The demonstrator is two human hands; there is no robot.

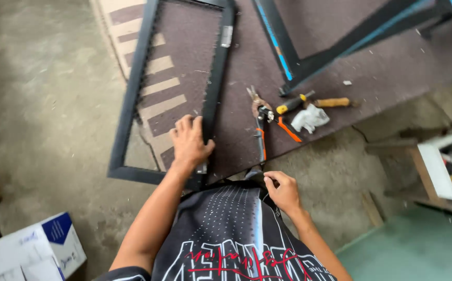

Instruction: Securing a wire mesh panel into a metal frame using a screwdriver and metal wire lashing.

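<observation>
A black rectangular metal frame (pixel 132 99) lies flat on the floor, partly over a brown mat (pixel 246 78) and striped cardboard. My left hand (pixel 189 141) rests on the frame's right rail near its lower corner, fingers spread over it. My right hand (pixel 283 191) is close to my body, fingers pinched near the collar of my black shirt; I cannot tell if anything is in it. Tin snips with orange handles (pixel 263 125) lie on the mat between my hands.
A yellow-handled screwdriver (pixel 293 102), a wooden-handled tool (pixel 332 102) and a white rag (pixel 310 118) lie right of the snips. A second black frame with blue edging (pixel 309 62) lies beyond. A white and blue box (pixel 33 252) sits lower left, a white crate (pixel 447 166) at right.
</observation>
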